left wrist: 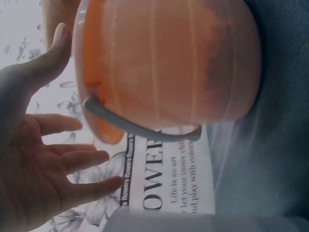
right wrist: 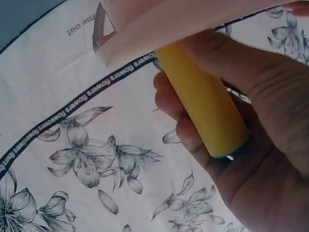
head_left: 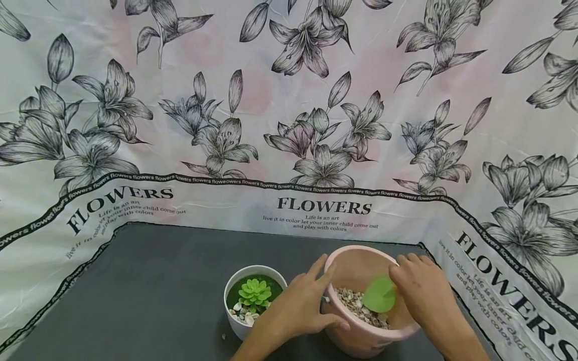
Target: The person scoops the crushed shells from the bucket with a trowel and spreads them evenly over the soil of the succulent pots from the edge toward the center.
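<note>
A pink bucket [head_left: 361,343] stands at the right of the head view with small pebbles [head_left: 349,301] in its bottom. Inside it shows the round green blade of a toy shovel [head_left: 378,296]. My right hand [head_left: 422,288], over the bucket's right rim, grips the shovel's yellow handle [right wrist: 205,104]. At the bucket's left side is my left hand [head_left: 302,306], fingers spread and fairly straight, thumb toward the near rim. The left wrist view shows that hand beside the bucket's mouth, near its grey carrying handle [left wrist: 140,128].
Left of the bucket, a white pot [head_left: 237,328] holds a green artificial succulent [head_left: 255,292] and pale stones, partly behind my left forearm. The dark grey table [head_left: 158,291] meets a flower-printed cloth [head_left: 226,200] at its back and sides.
</note>
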A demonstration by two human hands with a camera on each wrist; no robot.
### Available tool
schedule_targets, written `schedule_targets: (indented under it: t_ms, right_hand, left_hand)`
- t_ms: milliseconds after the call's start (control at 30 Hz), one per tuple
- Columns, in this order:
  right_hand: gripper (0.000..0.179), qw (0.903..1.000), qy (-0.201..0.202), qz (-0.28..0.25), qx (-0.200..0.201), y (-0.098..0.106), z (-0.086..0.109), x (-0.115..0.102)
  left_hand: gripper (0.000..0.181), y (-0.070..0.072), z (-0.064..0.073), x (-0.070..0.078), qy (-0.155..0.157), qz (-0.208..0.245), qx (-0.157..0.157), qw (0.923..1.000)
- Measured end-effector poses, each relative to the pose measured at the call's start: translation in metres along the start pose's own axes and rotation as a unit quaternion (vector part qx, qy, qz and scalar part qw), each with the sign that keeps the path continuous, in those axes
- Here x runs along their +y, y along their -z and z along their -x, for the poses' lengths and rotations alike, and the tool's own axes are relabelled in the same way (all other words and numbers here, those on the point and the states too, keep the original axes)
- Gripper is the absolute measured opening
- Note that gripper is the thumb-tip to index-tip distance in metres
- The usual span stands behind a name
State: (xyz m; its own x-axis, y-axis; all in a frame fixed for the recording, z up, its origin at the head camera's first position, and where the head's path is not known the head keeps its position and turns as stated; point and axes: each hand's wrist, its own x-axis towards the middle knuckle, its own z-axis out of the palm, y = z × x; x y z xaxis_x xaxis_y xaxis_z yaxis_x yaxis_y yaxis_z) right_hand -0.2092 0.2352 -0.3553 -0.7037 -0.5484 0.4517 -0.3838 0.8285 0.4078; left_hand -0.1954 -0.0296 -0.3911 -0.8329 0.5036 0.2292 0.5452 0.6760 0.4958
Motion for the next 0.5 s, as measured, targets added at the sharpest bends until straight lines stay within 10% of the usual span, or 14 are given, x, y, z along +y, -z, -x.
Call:
schedule_targets:
  t_ms: [500]
  right_hand:
    - [0.046,0.9998,0.005,-0.009,-0.017,-0.025,0.008,-0.004]
  left_hand:
    - [0.113,-0.015,-0.004,0.006,0.022,0.065,0.013,0.9976]
